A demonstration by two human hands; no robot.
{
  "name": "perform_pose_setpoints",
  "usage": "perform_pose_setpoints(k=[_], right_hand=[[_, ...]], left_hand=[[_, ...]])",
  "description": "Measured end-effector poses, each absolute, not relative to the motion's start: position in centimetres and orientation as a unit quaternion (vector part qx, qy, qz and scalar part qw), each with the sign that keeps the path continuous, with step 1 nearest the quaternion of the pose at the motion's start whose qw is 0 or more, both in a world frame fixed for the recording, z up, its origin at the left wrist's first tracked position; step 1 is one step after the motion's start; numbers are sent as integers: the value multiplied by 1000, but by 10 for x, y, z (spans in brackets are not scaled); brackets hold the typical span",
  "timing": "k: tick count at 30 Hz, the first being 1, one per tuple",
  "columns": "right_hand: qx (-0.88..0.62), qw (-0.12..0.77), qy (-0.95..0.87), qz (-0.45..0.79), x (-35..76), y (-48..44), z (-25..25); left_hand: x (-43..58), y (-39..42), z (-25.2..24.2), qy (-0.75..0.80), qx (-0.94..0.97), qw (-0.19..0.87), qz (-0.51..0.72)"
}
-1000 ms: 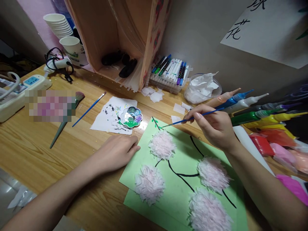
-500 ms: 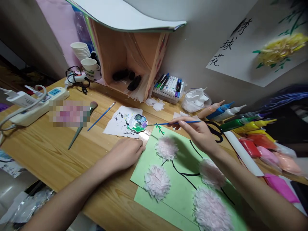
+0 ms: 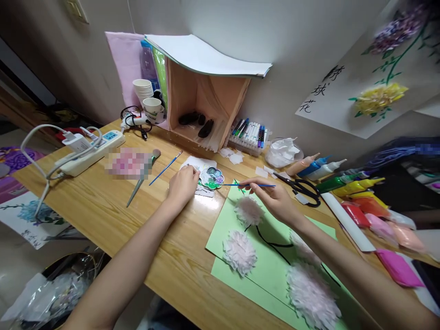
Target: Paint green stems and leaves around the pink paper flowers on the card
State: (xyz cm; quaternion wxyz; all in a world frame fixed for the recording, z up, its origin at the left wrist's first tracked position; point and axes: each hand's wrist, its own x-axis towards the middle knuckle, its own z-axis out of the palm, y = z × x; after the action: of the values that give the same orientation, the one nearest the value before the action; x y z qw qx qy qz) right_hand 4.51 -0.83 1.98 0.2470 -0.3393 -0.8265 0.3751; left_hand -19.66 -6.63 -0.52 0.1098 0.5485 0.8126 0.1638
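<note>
In my right hand [image 3: 271,197] I hold a thin blue paintbrush [image 3: 264,185], its tip at the right rim of a flower-shaped paint palette [image 3: 217,174]. Green, purple and grey-blue paint fills its wells. My left hand [image 3: 184,185] is closed at the palette's left edge, its fingertips partly hidden, resting over the paint-smeared white paper [image 3: 202,162]. Under my right hand lies green paper [image 3: 220,231] with black painted stems and several fluffy pale pink flowers [image 3: 239,253]. Small green leaves [image 3: 237,183] show near its top corner.
Left of the palette lie another blue paintbrush [image 3: 165,168] and a wide makeup-style brush [image 3: 140,183]. A power strip [image 3: 92,156] sits at the left edge. Behind stand markers [image 3: 249,134] and an open box [image 3: 206,101]. Scissors [image 3: 304,189] and paint bottles [image 3: 357,185] are at right.
My left hand has moved forward from the table beside the green paper to the palette's left edge. The brush tip stays by the palette's right side. The view has shifted.
</note>
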Motion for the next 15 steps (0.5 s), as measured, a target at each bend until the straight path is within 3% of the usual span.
perform_pose_setpoints(k=[15], right_hand=[[-311,223,-859,340,39,-5,32]], left_hand=[[-195,-70,0,816,544,103,163]])
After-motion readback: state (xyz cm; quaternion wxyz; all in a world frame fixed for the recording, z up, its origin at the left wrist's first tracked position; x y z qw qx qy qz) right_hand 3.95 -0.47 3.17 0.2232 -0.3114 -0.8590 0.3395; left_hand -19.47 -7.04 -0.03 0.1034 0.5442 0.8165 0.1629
